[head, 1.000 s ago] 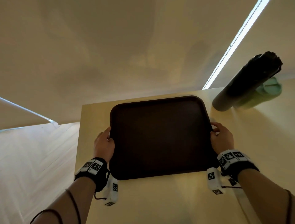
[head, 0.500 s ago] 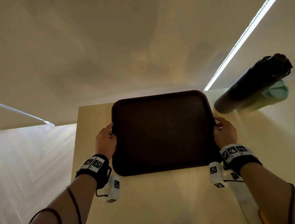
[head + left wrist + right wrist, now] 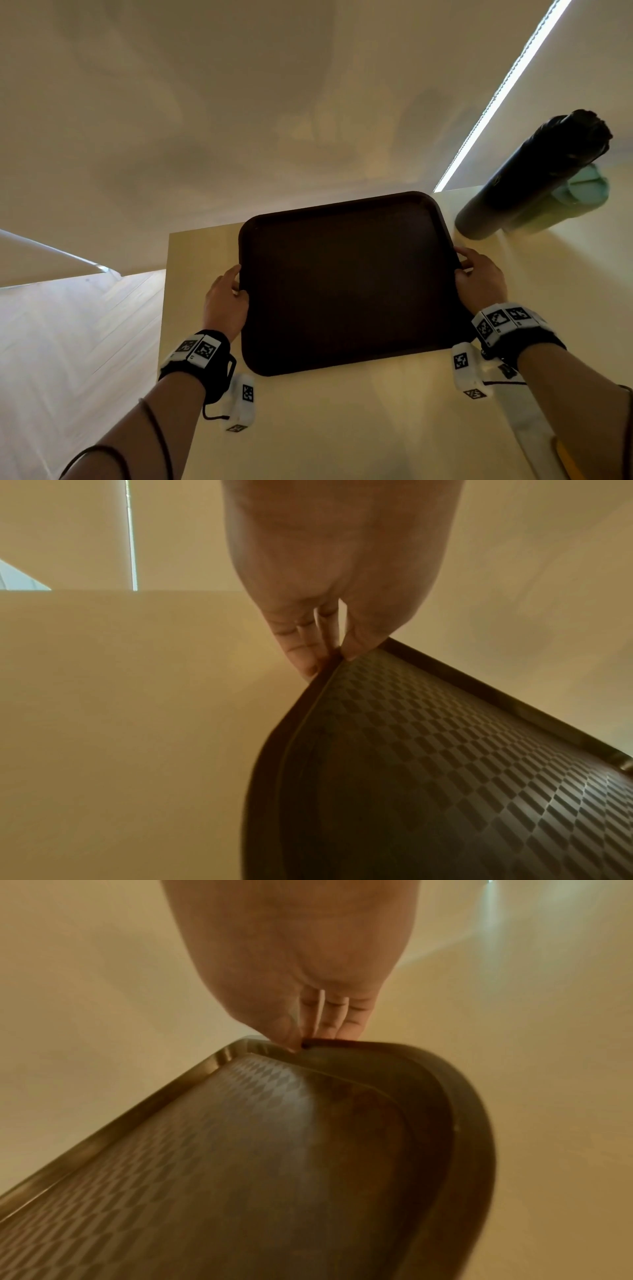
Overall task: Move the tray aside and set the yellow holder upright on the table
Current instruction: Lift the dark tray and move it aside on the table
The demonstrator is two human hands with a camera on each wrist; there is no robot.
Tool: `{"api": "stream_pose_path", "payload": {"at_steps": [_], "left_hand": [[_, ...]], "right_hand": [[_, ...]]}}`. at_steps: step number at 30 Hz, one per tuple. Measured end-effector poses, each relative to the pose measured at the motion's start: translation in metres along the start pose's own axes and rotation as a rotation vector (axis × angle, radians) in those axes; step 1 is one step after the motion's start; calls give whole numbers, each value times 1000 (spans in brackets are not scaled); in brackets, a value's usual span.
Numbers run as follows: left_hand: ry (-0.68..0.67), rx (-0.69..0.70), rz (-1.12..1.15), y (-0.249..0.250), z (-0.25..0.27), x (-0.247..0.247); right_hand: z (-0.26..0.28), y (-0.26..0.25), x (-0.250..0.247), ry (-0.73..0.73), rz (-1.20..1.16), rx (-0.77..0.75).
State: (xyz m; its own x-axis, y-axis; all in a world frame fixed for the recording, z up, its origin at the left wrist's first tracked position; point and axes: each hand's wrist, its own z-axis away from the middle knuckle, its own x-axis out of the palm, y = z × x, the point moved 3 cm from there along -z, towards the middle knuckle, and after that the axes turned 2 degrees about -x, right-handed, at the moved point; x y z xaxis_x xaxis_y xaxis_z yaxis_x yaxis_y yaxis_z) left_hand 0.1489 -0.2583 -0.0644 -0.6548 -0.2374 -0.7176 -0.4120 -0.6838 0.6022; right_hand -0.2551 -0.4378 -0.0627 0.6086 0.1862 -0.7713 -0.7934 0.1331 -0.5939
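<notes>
A dark brown tray [image 3: 346, 281] with a patterned surface is held over the pale table [image 3: 342, 428], its far edge reaching past the table's far edge. My left hand [image 3: 226, 298] grips the tray's left rim. My right hand [image 3: 479, 277] grips its right rim. In the left wrist view the left hand [image 3: 329, 656] pinches the tray [image 3: 445, 777] rim, thumb on top and fingers beneath. The right hand [image 3: 315, 1037] pinches the tray [image 3: 274, 1150] the same way. A yellow-orange sliver [image 3: 568, 462] shows at the bottom right corner; I cannot tell what it is.
A tall dark bottle [image 3: 534, 174] and a pale green bottle [image 3: 579, 195] stand on the table to the right of the tray's far corner. A white strap [image 3: 524, 421] lies under my right forearm. Wooden floor [image 3: 68, 342] lies beyond the table's left edge.
Both hands have carried the tray away from me, towards the table's far edge. Their grip on the two rims is unchanged.
</notes>
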Motion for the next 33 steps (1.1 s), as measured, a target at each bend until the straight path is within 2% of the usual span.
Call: {"api": "stream_pose_path", "payload": {"at_steps": [5,8,11,15,19,22,26,29,33], "left_hand": [[110,32,-78,12,20,-6],[103,115,-104,36,46,6],[-12,180,-40,65,84,33],[-329,198,37,96,154,88],[-585,305,29,122,221,141],[-675,357,30,142,259,172],[-747,373,54,164,296,206],[-799,273,93,171,314,228],[-795,138,190,176,332,245]], "right_hand": [[21,-7,-13,62,-23,9],[44,-8,-29,101,-31,16],[70,0,-44,98,-59,4],[109,21,-69,98,-106,2],[153,58,-111,297,-160,45],[187,104,-143,400,-187,146],[232,165,-158,370,-214,365],[250,195,-146,250,-333,515],[259,206,-129,191,-691,638]]}}
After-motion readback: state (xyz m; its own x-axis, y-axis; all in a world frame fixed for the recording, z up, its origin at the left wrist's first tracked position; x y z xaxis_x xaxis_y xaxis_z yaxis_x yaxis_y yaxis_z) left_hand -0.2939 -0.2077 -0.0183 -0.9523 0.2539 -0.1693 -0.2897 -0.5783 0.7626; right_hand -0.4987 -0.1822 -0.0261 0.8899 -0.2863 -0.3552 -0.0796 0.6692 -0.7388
